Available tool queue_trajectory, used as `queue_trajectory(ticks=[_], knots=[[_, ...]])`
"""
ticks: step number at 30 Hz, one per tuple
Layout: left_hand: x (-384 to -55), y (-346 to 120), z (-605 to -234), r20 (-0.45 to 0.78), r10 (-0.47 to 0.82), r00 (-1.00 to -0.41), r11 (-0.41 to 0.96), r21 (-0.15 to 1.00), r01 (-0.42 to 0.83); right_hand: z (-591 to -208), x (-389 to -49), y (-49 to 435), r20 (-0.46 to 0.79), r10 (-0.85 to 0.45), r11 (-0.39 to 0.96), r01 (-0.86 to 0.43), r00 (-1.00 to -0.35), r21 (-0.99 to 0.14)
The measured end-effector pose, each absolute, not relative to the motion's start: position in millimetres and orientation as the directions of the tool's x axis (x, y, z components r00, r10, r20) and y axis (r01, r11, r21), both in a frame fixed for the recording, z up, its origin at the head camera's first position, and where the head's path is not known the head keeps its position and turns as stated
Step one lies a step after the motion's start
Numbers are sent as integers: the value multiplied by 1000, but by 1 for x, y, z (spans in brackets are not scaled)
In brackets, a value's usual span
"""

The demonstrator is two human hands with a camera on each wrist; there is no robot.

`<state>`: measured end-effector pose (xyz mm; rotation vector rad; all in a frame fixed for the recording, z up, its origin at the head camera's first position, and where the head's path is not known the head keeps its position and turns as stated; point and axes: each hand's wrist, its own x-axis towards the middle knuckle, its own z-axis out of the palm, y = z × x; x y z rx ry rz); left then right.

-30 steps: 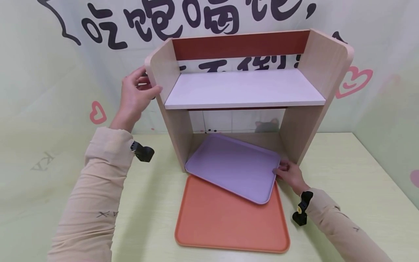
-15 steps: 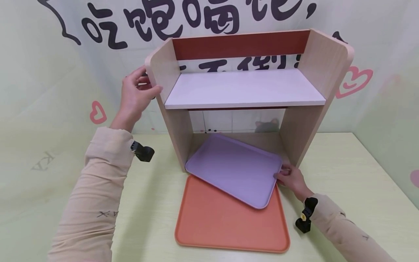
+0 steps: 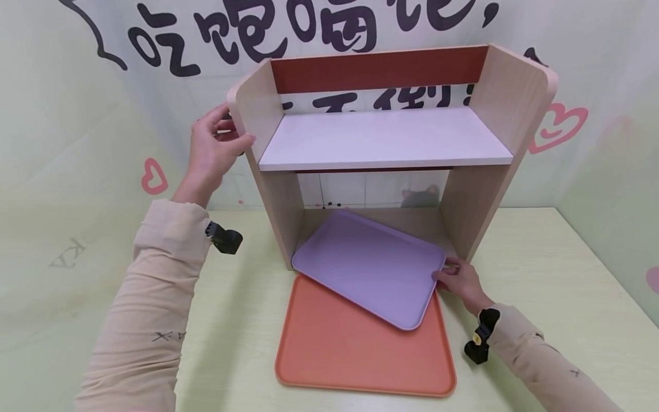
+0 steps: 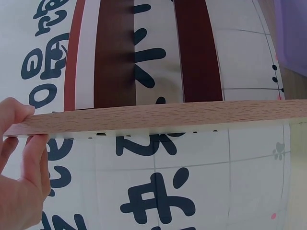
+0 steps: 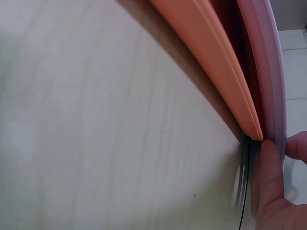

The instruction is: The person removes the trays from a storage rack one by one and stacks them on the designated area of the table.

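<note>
A two-tier wooden shelf unit with a white middle board stands on the table. My left hand grips the front edge of its left side panel; in the left wrist view, thumb and fingers lie on either side of that panel. With my right hand I pinch the right rim of a purple tray. This tray lies askew, its back part inside the lower compartment and its front corner over an orange tray. In the right wrist view the purple rim sits above the orange rim, with a gap between.
The pale wooden table extends to both sides of the shelf. Behind it hangs a printed cloth with large black characters and hearts. The shelf's right side panel rises close behind my right hand.
The purple tray's right end has come slightly toward me and to the right with my right hand, mostly in the first half second. My left hand stays in place.
</note>
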<state>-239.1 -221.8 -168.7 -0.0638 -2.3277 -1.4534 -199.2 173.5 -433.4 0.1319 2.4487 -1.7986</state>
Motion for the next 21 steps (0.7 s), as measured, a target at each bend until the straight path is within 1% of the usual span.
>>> queue_trajectory(ticks=[15, 21], knots=[[-240, -222, -168, 338, -170, -926, 449, 863, 233, -433, -205, 173, -151, 32, 336, 153, -988, -929], [-240, -221, -168, 338, -168, -926, 441, 866, 236, -429, -203, 170, -136, 55, 269, 146, -989, -952]])
